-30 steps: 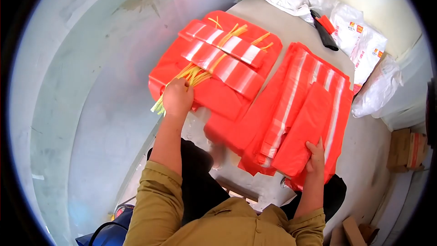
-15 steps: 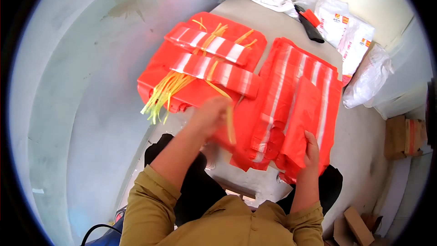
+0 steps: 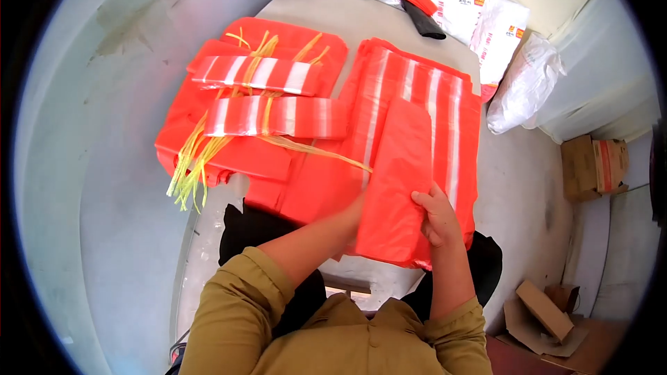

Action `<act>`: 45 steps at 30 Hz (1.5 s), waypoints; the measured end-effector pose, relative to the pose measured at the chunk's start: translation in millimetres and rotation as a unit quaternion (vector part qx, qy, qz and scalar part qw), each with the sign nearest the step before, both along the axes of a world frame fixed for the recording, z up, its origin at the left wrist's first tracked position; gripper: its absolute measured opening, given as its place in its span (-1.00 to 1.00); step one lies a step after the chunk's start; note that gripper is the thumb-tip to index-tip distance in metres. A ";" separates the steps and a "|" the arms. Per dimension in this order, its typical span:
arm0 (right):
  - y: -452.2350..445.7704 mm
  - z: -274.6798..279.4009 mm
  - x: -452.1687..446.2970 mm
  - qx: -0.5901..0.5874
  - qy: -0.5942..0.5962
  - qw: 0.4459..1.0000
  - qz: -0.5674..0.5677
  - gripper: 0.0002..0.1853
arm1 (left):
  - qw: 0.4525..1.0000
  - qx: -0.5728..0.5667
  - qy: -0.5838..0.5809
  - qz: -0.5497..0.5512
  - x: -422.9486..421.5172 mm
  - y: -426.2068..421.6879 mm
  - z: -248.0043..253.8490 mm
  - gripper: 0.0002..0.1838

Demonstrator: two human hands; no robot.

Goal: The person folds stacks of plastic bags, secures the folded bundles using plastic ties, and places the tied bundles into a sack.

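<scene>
My right hand (image 3: 438, 217) grips the right edge of a folded red plastic bundle (image 3: 396, 173), thumb on top. The bundle lies over a stack of red plastic with white stripes (image 3: 455, 125). My left hand (image 3: 356, 212) reaches behind the bundle's left side, and its fingers are hidden there. A yellow strip (image 3: 316, 148) runs from the left pile to the bundle and passes out of sight behind it. On the left red pile (image 3: 243, 147) lie two white-striped red bands, the upper band (image 3: 260, 73) and the lower band (image 3: 274, 117), among loose yellow strips (image 3: 194, 167).
White printed sacks (image 3: 455, 3) line the table's far edge, near a black object with a red band (image 3: 420, 14). A crumpled white bag (image 3: 526, 87) is at the right. Cardboard boxes (image 3: 594, 167) stand farther right, and opened cardboard (image 3: 545, 312) lies at lower right.
My left hand has carried the yellow strip right and gone behind the folded bundle. My right hand has turned the bundle more upright. The view has shifted, moving everything left.
</scene>
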State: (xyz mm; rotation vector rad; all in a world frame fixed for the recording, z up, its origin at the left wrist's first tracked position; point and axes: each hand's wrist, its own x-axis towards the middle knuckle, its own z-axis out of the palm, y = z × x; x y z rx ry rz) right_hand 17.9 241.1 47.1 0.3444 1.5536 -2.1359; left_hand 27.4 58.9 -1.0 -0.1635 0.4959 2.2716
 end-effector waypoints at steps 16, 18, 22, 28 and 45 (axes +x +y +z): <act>20.8 -3.9 -6.0 0.163 0.058 0.982 0.078 -0.61 | 0.981 -0.043 -0.123 0.141 14.2 -42.4 39.2 -0.58; 22.2 -4.6 -3.7 0.164 0.069 0.981 0.077 -0.60 | 0.943 -0.275 0.046 0.181 17.2 -39.2 37.3 -0.57; 30.3 -18.2 -1.0 0.300 0.168 0.932 0.111 -0.64 | 0.904 -0.370 0.093 0.191 14.0 -64.8 25.0 -0.57; 29.9 -7.3 6.8 0.525 0.311 0.774 0.171 -0.80 | 0.753 -0.585 0.248 0.171 0.5 -87.8 25.4 -0.58; 66.3 -24.8 -17.9 0.601 0.317 0.734 0.007 -0.82 | 0.683 -0.599 0.347 0.233 -33.4 -80.9 4.5 -0.74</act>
